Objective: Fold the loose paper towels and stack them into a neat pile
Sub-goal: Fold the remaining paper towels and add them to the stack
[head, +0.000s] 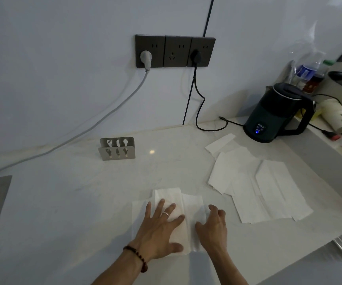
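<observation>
Left hand [159, 229] is flat, fingers spread wide, palm pressing down on a white paper towel [190, 204] near the front edge of the counter [63, 202]. It wears a ring on one finger and a bead bracelet [138, 258] at the wrist.

Right hand [213, 227] sits just beside it on the towel's right part. Fingers bent down onto the paper, thumb out to the left; can't tell if it's pinching a fold or only pressing.

The towel under both hands looks partly folded: a raised layer at its back edge, creases running front to back, a flat flap sticking out left of the left hand.

Loose paper towels [258, 188] lie overlapping toward the counter's right side, well apart from the hands. One more sheet [220, 144] is behind them, near the kettle [277, 114].

The dark kettle is at the back right corner, its blue display lit. A metal napkin holder [117, 149] with fork, knife and spoon cutouts stands toward the back edge, left of centre. Three-gang wall socket [175, 51] above, with a grey plug [146, 58] and a black plug [195, 56] in it. Paper cup [336, 116] and bottles [308, 68] at far right.
</observation>
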`<state>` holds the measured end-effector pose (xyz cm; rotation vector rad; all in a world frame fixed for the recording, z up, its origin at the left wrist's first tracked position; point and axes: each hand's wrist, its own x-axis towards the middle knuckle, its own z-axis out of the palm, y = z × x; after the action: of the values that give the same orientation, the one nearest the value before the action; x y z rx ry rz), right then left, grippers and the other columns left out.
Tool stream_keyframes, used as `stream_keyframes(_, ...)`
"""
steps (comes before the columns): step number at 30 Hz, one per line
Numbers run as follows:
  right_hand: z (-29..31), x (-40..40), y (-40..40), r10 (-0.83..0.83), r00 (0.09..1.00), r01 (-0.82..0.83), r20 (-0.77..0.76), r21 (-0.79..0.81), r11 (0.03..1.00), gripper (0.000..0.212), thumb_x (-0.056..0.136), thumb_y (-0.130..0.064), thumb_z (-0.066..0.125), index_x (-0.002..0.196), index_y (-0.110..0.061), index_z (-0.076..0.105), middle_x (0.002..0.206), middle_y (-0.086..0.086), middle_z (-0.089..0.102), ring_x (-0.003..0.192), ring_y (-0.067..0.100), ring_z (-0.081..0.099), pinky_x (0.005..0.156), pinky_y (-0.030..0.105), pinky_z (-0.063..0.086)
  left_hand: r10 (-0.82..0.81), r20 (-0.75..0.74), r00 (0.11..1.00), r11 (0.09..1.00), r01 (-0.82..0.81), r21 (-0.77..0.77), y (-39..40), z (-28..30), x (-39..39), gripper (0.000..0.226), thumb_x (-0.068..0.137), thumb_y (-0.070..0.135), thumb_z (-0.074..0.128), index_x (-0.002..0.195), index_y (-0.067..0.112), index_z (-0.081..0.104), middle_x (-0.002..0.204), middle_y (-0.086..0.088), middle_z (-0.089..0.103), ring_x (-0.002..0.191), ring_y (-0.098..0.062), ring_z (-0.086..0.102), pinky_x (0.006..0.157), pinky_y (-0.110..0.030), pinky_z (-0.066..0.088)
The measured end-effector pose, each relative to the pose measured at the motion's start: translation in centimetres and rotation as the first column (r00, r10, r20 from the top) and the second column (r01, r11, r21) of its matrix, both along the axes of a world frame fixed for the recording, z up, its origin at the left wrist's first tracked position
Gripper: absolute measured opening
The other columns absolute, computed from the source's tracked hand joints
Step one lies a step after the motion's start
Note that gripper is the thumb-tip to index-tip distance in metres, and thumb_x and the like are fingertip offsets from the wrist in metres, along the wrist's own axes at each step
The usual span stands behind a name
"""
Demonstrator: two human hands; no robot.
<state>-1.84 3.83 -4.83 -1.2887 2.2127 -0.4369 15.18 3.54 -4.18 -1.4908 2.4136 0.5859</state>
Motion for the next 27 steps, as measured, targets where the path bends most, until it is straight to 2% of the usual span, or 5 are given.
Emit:
stream_keyframes(7, 1.4, -1.5, 0.0, -0.22, 0.817, 0.223, 0.534, 0.061, 0.973, 0.014, 0.084, -0.004, 0.063, 0.092, -0.01, 0.073, 0.086, 0.01, 0.071, 0.078, 0.02, 0.065, 0.068, 0.036, 0.057, 0.003, -0.024, 1.0, 1.0, -0.003, -0.001, 0.2, -0.5, 0.3, 0.08, 0.087, 0.068, 0.045, 0.152, 0.041, 0.008, 0.163, 0.002, -0.012, 0.146, -0.028, -0.024, 0.113, -0.059, -0.018)
stream_keyframes(11, 3.8, -1.1, 0.1, -0.092, 0.78, 0.133, 0.619, -0.02, 0.991, 0.014, 0.085, -0.007, 0.063, 0.083, -0.015, 0.075, 0.082, 0.004, 0.074, 0.078, 0.022, 0.069, 0.072, 0.038, 0.06, 0.095, -0.153, 0.984, 0.99, -0.109, -0.087, -0.2, 0.2, 0.4, 0.056, 0.095, 0.059, 0.027, 0.145, 0.035, 0.037, 0.158, 0.006, 0.025, 0.15, -0.019, 0.006, 0.12, -0.05, -0.005)
stream_keyframes(15, 4.9, 0.4, 0.3, 0.125, 0.835, -0.078, 0.535, -0.111, 0.991, 0.013, 0.083, -0.013, 0.064, 0.084, -0.021, 0.074, 0.081, -0.004, 0.073, 0.075, 0.016, 0.069, 0.066, 0.029, 0.058, 0.467, -0.603, 0.646, 0.856, -0.501, 0.127, -0.6, 2.5, -0.5, 0.049, 0.096, 0.054, 0.028, 0.089, 0.023, 0.066, 0.092, 0.013, 0.065, 0.092, -0.011, 0.063, 0.085, -0.03, 0.049)
stream_keyframes(18, 4.9, 1.5, 0.6, 0.314, 0.832, -0.28, 0.458, -0.143, 0.949, 0.015, 0.084, -0.021, 0.066, 0.096, -0.026, 0.074, 0.088, -0.008, 0.071, 0.079, 0.009, 0.066, 0.073, 0.024, 0.057, 0.787, -0.569, 0.238, 0.582, -0.595, 0.555, -1.6, 3.9, -0.7, 0.042, 0.096, 0.048, 0.047, 0.086, 0.014, 0.069, 0.082, 0.003, 0.071, 0.069, -0.015, 0.064, 0.062, -0.027, 0.046)
stream_keyframes(27, 1.8, 0.5, 0.5, 0.439, 0.885, -0.399, 0.156, -0.232, 0.887, 0.032, 0.092, -0.022, 0.059, 0.123, -0.031, 0.061, 0.103, -0.016, 0.053, 0.077, 0.005, 0.059, 0.074, 0.013, 0.048, 0.825, -0.502, 0.26, 0.521, -0.694, 0.497, -2.2, 1.1, 1.5, 0.009, 0.082, 0.02, 0.072, 0.081, 0.012, 0.072, 0.083, 0.001, 0.072, 0.077, -0.015, 0.066, 0.07, -0.027, 0.053)
